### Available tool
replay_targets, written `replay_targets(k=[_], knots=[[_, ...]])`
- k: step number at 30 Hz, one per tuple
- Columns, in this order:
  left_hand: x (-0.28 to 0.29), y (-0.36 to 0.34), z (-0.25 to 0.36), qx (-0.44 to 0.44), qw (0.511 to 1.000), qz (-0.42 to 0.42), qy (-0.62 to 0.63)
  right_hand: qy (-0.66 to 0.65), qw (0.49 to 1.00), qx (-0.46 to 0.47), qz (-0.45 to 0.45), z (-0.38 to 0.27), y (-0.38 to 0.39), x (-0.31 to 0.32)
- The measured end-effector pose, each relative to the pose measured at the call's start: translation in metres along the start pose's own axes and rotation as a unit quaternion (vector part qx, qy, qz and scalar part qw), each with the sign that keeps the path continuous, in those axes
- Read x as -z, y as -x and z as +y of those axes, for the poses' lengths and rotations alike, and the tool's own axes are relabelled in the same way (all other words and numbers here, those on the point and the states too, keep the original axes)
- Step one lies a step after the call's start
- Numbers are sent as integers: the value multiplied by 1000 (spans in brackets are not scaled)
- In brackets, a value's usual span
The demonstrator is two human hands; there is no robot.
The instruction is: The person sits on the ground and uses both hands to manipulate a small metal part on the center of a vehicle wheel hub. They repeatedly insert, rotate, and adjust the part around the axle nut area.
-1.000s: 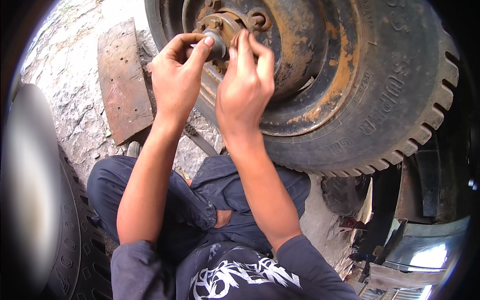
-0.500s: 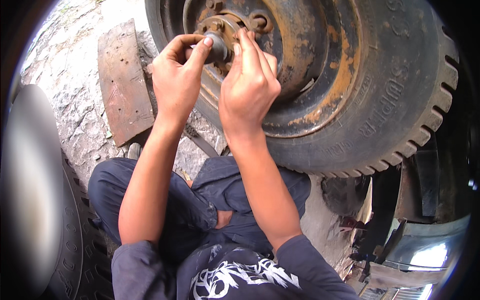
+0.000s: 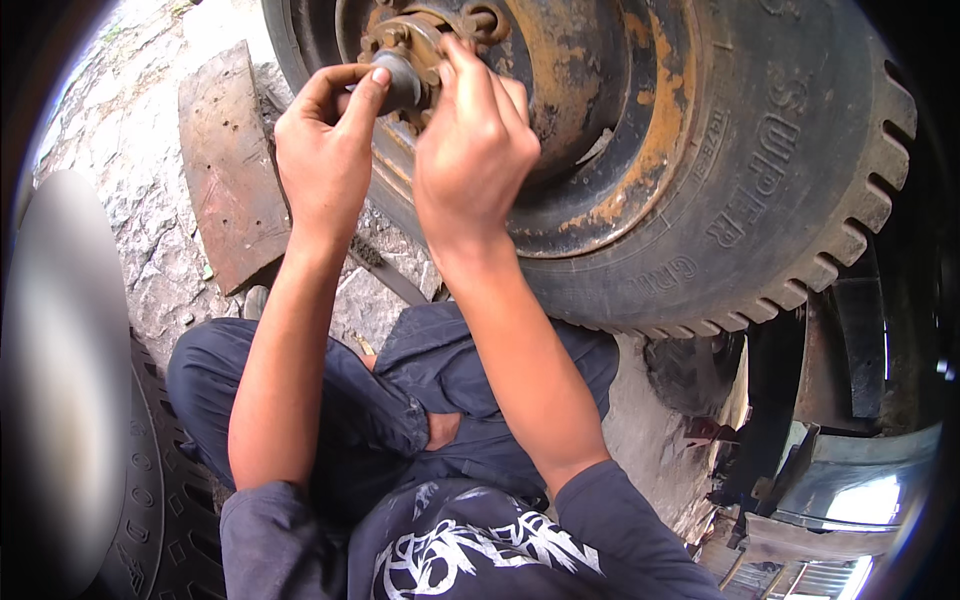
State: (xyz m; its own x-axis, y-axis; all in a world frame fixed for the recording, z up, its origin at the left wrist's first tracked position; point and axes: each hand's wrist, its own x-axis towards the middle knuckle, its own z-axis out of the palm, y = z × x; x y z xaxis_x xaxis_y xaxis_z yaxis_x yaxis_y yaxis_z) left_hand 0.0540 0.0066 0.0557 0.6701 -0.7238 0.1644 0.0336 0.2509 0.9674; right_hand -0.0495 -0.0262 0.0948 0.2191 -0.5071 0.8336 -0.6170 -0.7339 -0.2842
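Note:
A rusty wheel hub with several bolts round its flange sits in the middle of the wheel, and a smooth grey cylindrical hub end sticks out of it. My left hand is closed at this grey end, the thumb lying on its edge and the index finger curled round. Close by on the right, my right hand has its fingers bunched together against the flange's edge, near a bolt. What those fingertips pinch, if anything, is hidden. The big black tyre surrounds an orange-and-black rusted rim.
A curved brown brake lining with small holes lies on rough stone ground to the left. Another tyre stands at the lower left. Shiny metal bodywork is at the lower right. My crossed legs are below the wheel.
The wheel and both hands appear shifted slightly left and up in the picture. My right hand's fingers have moved a little along the flange; my left hand stays at the grey hub end.

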Motion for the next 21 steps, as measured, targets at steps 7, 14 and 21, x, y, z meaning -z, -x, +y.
replay_targets(k=[7, 14, 21], knots=[[-6, 0, 0, -24, 999, -6, 32, -4, 1000, 5, 15, 0, 4, 1], [-5, 5, -2, -8, 999, -8, 36, -12, 1000, 11, 25, -1, 15, 7], [-5, 1, -5, -16, 999, 1, 41, -29, 999, 16, 27, 9, 26, 4]])
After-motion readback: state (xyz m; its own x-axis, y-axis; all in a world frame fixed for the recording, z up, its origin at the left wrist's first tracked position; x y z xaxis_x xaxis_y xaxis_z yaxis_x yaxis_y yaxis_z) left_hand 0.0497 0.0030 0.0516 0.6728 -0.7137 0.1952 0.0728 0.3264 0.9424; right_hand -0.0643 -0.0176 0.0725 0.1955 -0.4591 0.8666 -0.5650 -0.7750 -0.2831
